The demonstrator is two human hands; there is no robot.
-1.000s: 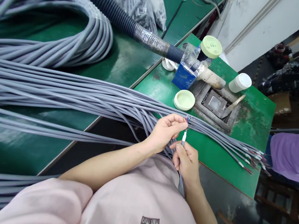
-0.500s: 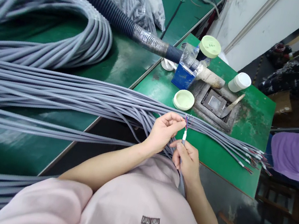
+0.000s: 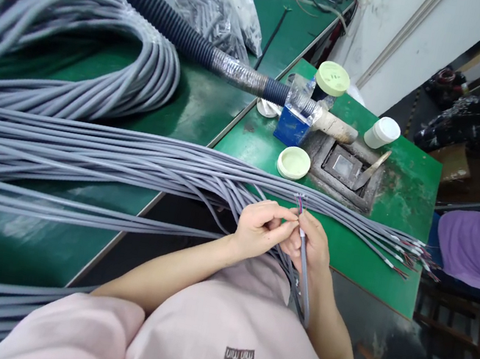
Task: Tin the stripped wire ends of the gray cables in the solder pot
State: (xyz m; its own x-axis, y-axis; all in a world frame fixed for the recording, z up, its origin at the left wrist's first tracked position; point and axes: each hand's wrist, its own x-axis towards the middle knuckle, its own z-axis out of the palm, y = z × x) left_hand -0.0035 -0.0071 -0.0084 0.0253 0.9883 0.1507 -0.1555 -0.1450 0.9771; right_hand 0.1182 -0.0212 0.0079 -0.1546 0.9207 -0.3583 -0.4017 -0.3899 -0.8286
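A grey cable [image 3: 305, 273] hangs over the palm side of my right hand [image 3: 315, 242], its stripped end pointing away from me. Thin coloured wires [image 3: 301, 203] fan out at its tip, just beyond my fingers. My right thumb and fingers are closed around the cable near the base of those wires. From the left, my left hand [image 3: 262, 228] reaches in with thumb and forefinger pinched together at the same spot. The fingertips of both hands meet there, so what exactly lies in the left pinch is hidden. Behind the hands runs a bundle of grey cables [image 3: 169, 158].
A solder pot [image 3: 347, 166] with a scraper [image 3: 372, 170] sits beyond the hands. Around it stand a pale green lid [image 3: 293, 163], a white jar [image 3: 382, 132] and an extraction hose [image 3: 239, 76] on a blue box [image 3: 292, 126]. Coiled cable [image 3: 150, 58] lies left; a person in purple [image 3: 479, 243] is at right.
My right hand has shifted up the cable toward the wires, and the cable now tilts across it. My left hand has moved down from the wire tips to their base.
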